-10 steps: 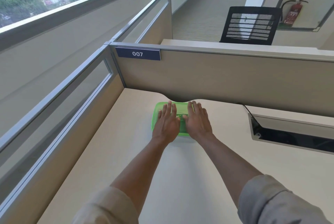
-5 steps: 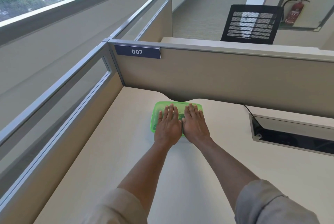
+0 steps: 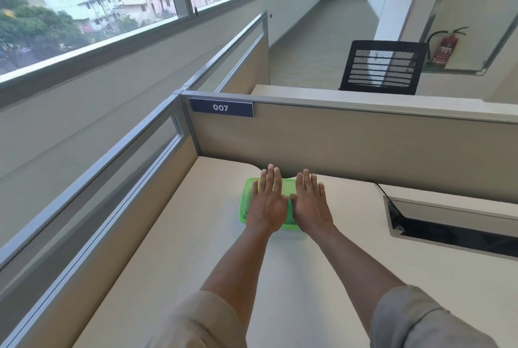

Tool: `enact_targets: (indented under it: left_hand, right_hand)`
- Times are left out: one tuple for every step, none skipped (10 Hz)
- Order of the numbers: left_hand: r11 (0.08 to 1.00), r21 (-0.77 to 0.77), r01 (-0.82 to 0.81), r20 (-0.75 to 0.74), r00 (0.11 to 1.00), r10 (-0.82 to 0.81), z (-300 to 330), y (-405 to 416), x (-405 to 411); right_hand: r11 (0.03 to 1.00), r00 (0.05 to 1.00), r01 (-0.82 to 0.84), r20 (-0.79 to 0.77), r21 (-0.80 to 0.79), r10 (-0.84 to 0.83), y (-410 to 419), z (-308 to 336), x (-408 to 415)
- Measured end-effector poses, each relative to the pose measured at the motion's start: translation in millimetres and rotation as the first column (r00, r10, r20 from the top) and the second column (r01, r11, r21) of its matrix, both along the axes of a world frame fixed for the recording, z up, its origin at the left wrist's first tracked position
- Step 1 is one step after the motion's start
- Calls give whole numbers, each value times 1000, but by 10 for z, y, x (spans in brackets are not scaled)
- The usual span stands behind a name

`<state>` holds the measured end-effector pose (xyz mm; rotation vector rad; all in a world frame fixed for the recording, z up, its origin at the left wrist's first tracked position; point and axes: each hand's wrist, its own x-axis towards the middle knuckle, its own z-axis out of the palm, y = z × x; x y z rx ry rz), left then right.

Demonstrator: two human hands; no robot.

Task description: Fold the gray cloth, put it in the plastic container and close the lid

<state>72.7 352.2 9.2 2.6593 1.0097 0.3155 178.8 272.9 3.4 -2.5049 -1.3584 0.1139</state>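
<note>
the green plastic container (image 3: 246, 201) sits on the beige desk (image 3: 179, 249), near the far edge and just below the partition panel (image 3: 350, 145). its lid is on; the contents cannot be made out, and the gray cloth is not visible. the left hand (image 3: 267, 204) lies flat, palm down, on the lid with fingers extended and slightly spread, gripping nothing. the right hand (image 3: 311, 204) lies flat beside it in the same posture, thumbs nearly touching, covering the container's right portion. both hands hide most of the lid. a label reading 007 (image 3: 221, 107) is fixed to the partition's upper left. a recessed cable tray (image 3: 454, 230) opens in the desk to the right, well apart from the container. beyond the partition stand a black mesh chair (image 3: 382, 67) and a red fire extinguisher (image 3: 445, 49).
</note>
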Motion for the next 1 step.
enact_targets:
  left_hand:
    - [995,98,-12,77,997,5,315,-62,31]
  right_hand:
    - [992,993,13,114,125,-28,-69,295,49]
